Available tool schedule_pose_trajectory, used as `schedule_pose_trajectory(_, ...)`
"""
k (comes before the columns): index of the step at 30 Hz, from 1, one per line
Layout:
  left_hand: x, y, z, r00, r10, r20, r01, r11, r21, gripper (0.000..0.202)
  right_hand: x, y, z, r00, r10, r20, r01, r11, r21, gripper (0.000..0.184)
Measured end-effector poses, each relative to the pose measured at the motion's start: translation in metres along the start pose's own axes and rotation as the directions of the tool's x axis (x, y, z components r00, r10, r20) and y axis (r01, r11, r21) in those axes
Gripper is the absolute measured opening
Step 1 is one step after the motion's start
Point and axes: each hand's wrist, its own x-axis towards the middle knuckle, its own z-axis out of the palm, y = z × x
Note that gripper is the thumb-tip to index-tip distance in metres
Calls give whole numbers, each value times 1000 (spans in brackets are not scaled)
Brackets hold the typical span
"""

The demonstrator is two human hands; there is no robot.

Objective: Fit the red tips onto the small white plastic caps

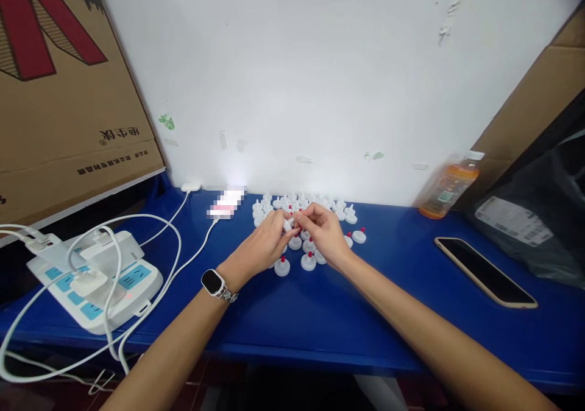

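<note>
Nearest the camera, a watch point(212, 282) is worn on the left wrist, and both forearms are stretched forward over the blue table point(402, 332); every place below is given relative to the cluster of small white pieces point(305, 228) at the middle of that table. Directly over the cluster's near half, the left hand point(261, 246) and the right hand point(325, 231) are brought together, fingertips touching; one small white part point(290, 221) is pinched between the thumb and forefinger of each, the remaining fingers curled in. Whether it is one piece or two pressed together cannot be told. Several pieces just below the hands are topped with red tips point(309, 254); those behind the hands, towards the wall point(320, 76), look plain white. The step in hand is judged to be a fitting or pressing of a small piece held just above the cluster; a fine, steady pinch and exact alignment would be called for. Left of the cluster, a power strip point(98, 283) with white cables is seen; right of it, a dark phone point(484, 271) lies flat; beyond that, by the wall, an orange bottle point(448, 189) stands.
</note>
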Motion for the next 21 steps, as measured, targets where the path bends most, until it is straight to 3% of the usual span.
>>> schedule_pose_trajectory(7,3,-2,-6,998,-27,-49,26,999,-20,35,13,-3,-3,997,-34,72,41,995,-96,31)
schedule_pose_trajectory(10,1,-16,-16,991,-71,-115,72,997,6,49,25,-4,-11,989,-66,129,104,944,-314,21)
schedule_pose_trajectory(12,-1,-28,-26,980,-138,-144,142,990,16,41,32,-4,-14,978,-32,205,134,854,-503,12)
schedule_pose_trajectory(17,-9,-45,-46,939,-342,37,342,940,5,36,39,2,-12,910,120,396,236,636,-735,4)
schedule_pose_trajectory(21,-11,-42,-49,878,-423,227,434,901,-1,34,42,8,-9,902,95,420,295,575,-763,5)
